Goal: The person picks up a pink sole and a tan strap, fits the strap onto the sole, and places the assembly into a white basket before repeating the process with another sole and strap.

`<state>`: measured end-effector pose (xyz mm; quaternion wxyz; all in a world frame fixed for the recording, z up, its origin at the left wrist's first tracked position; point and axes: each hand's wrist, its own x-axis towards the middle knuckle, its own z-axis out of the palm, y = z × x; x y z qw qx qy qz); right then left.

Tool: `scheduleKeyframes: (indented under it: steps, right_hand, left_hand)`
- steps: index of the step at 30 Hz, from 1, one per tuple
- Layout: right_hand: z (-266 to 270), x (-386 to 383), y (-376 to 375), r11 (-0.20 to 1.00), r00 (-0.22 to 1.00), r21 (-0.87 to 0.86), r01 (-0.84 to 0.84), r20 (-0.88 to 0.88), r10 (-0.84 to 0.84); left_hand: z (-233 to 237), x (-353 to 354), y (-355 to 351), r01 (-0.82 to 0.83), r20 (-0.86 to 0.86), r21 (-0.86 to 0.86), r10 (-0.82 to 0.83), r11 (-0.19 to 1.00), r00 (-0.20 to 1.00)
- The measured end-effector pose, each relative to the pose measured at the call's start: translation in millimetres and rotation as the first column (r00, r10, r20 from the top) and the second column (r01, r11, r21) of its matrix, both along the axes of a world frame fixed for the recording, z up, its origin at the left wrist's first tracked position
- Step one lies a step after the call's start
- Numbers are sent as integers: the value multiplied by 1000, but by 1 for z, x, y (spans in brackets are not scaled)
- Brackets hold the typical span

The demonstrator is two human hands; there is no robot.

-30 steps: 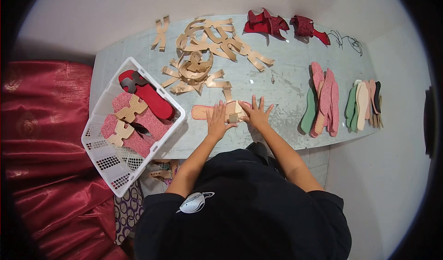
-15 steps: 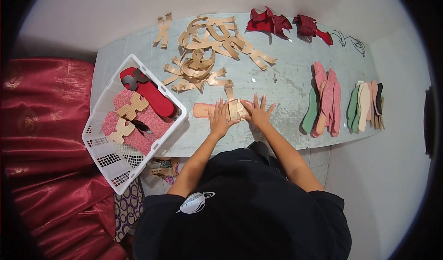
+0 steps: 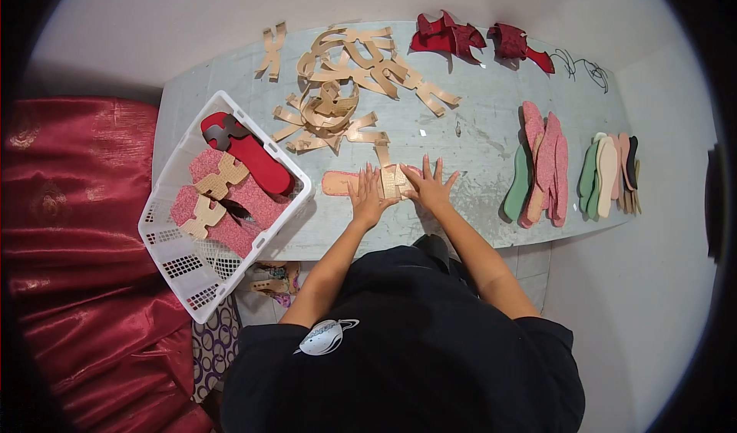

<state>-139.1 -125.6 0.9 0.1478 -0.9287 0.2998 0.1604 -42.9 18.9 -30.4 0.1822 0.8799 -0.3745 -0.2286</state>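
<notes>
A pink-edged tan shoe sole (image 3: 336,183) lies crosswise on the table in front of me, a beige textured sandal strap (image 3: 394,180) over its middle. My left hand (image 3: 368,199) rests flat on the sole just left of the strap, fingers spread, thumb at the strap's edge. On the other side, my right hand (image 3: 430,190) lies with fingers spread, its thumb and palm side touching the strap's right part. Both hands press from above without wrapping round anything. Part of the sole is hidden under the hands.
A white plastic basket (image 3: 301,195) with finished-looking sandals stands at left. Tan straps (image 3: 330,107) lie heaped behind my hands. Pink soles (image 3: 546,168) and green soles (image 3: 589,180) are stacked at right. Red upper pieces (image 3: 447,38) and black cord (image 3: 583,71) lie at the back.
</notes>
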Motion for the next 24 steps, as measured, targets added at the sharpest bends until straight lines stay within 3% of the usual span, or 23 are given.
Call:
scheduleKeyframes:
  steps: [9, 24]
  right_hand:
    - [8, 1, 0, 1000, 999, 15, 1, -40, -1]
    - [3, 0, 0, 999, 1000, 33, 18, -6, -18]
  left_hand:
    - [-5, -2, 3, -2, 46, -79, 5, 997, 999]
    - [4, -3, 2, 79, 136, -24, -76, 997, 988]
